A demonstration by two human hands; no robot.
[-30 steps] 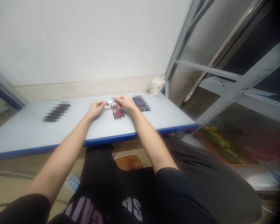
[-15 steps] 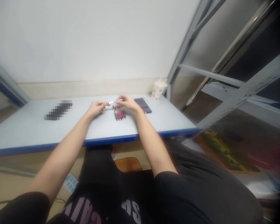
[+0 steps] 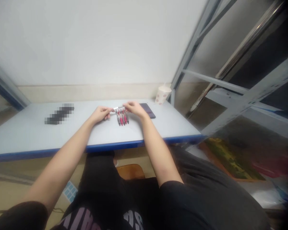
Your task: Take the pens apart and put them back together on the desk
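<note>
A slim white-and-silver pen-like tube (image 3: pixel 116 109) sits level between 2 bare hands, just above a row of pens. The left hand (image 3: pixel 100 114) pinches one end in a narrow grip; the right hand (image 3: pixel 135 109) closes narrowly on the other end. Directly below, 4 red-and-black pens (image 3: pixel 122 117) lie side by side. A flat dark purple smartphone (image 3: pixel 147 110) lies just beside the right hand. A pixelated dark object (image 3: pixel 59 113) lies well left, too blurred to tell. A white paper cup with pink dots (image 3: pixel 163 95) stands at the back right corner of a pale grey table top (image 3: pixel 33 134) with a blue edge strip (image 3: pixel 62 150). Behind: a white wall (image 3: pixel 86 41), a beige wall band (image 3: pixel 86 93). Right: a grey steel shelf frame (image 3: pixel 249 102). Below: an orange wooden chair seat (image 3: pixel 131 172).
</note>
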